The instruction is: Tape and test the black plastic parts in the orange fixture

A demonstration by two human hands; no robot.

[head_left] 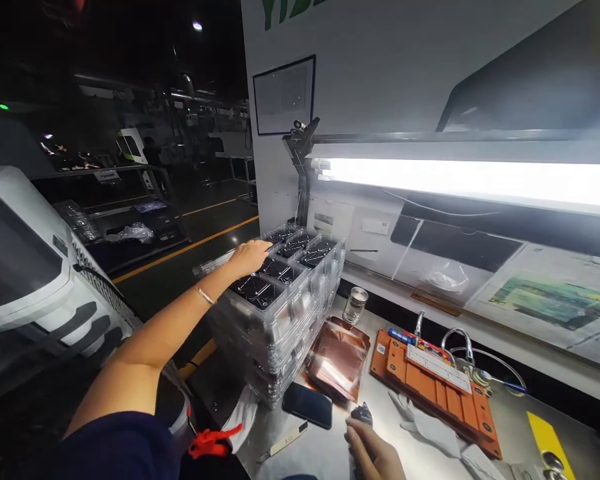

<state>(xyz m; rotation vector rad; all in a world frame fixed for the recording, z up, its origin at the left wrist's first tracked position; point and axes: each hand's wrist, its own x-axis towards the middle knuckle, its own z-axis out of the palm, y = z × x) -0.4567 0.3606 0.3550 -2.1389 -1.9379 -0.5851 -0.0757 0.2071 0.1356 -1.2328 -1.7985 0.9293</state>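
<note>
My left hand (250,259) reaches over a stack of clear plastic trays (300,310), its fingers closed and bent down at a compartment in the top layer. Flat black parts (255,290) with thin bright lines lie in the tray's compartments. Whatever the left fingertips hold, if anything, is hidden. Low in the view, my right hand (375,453) is closed, with its thumb and fingers on a small dark piece (363,413) above the metal bench. The exact kind of that piece does not show.
By the trays lie a black phone (307,405), a marked cutter-like tool (283,443) and copper-coloured sheets (337,360). A glass jar (355,305) stands behind. An orange fixture (435,387) with clamps, white gloves (430,430) and a yellow strip (550,443) occupy the right side.
</note>
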